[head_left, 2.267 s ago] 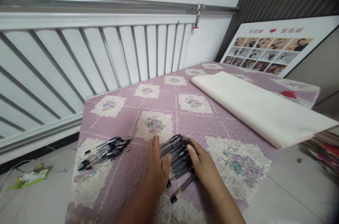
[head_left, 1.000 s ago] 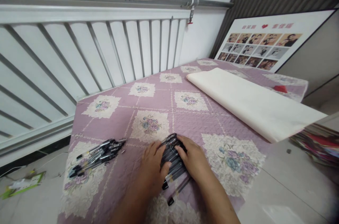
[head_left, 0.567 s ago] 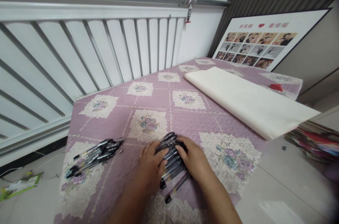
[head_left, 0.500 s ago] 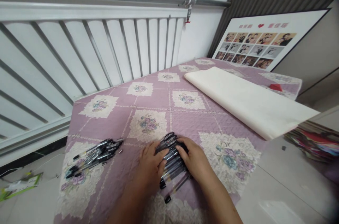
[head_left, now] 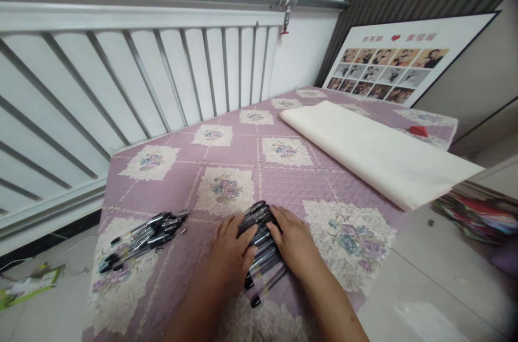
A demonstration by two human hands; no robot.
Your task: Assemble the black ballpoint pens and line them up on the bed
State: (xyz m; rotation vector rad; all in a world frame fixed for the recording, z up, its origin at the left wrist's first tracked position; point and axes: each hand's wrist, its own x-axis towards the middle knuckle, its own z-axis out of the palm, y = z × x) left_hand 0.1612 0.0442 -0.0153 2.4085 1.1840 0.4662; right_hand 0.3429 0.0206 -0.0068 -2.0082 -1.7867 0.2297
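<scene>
Several clear-barrelled pens with black caps (head_left: pixel 265 245) lie side by side on the flowered tablecloth, held between my two hands. My left hand (head_left: pixel 233 247) is curled along their left side, its thumb over the barrels. From the right, my right hand (head_left: pixel 294 239) presses against the bunch with fingers bent round its upper end. One pen (head_left: pixel 270 287) sticks out lower than the others, its black end toward me. A second, looser pile of similar pens (head_left: pixel 143 237) rests to the left, apart from my hands.
A folded cream sheet (head_left: pixel 376 150) lies on the purple tablecloth (head_left: pixel 283 180) at the right. Behind the table runs a white radiator (head_left: pixel 170 77) with a grey pipe above it. A photo board (head_left: pixel 388 61) leans at the far right, and a paper stack (head_left: pixel 481 212) is below.
My right hand has closed in a little to the left, and the protruding pen now lies closer to the bunch. My left hand stays nearly in place. The view has shifted slightly.
</scene>
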